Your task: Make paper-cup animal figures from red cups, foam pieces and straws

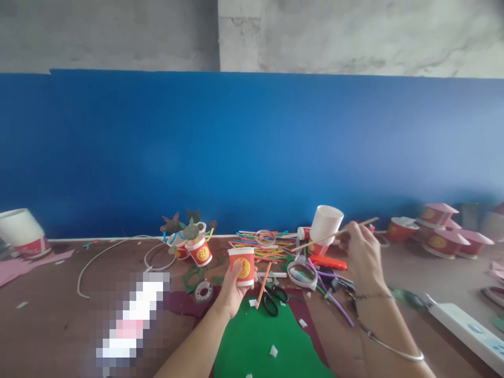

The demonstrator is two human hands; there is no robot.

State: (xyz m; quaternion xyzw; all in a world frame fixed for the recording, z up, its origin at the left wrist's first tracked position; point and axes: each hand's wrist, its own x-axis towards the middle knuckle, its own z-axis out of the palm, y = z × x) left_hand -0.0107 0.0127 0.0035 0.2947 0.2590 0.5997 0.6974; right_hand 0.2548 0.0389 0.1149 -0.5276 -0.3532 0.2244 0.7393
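My left hand (231, 295) is closed around a red and white paper cup (242, 258) with a yellow emblem, held upright over the table. In my right hand (364, 256), pinched between the fingers, is a long thin wooden-looking stick (315, 241) that passes in front of a stack of paper cups (326, 220). Beneath the left hand lie a green sheet (268, 341) and black-handled scissors (271, 303). An orange strip (263, 286) leans near the held cup. Several colourful pipe cleaners or straws (271, 254) are heaped behind it; which they are I cannot tell.
Decorated cups (200, 252) stand left of centre, near a tape roll (203, 292). Another tape roll (302, 275) and an orange-red tool (326, 262) lie right of centre. Roofed cups (443, 241) and a white power strip (468, 325) are at right. A blue panel (244, 152) borders the back.
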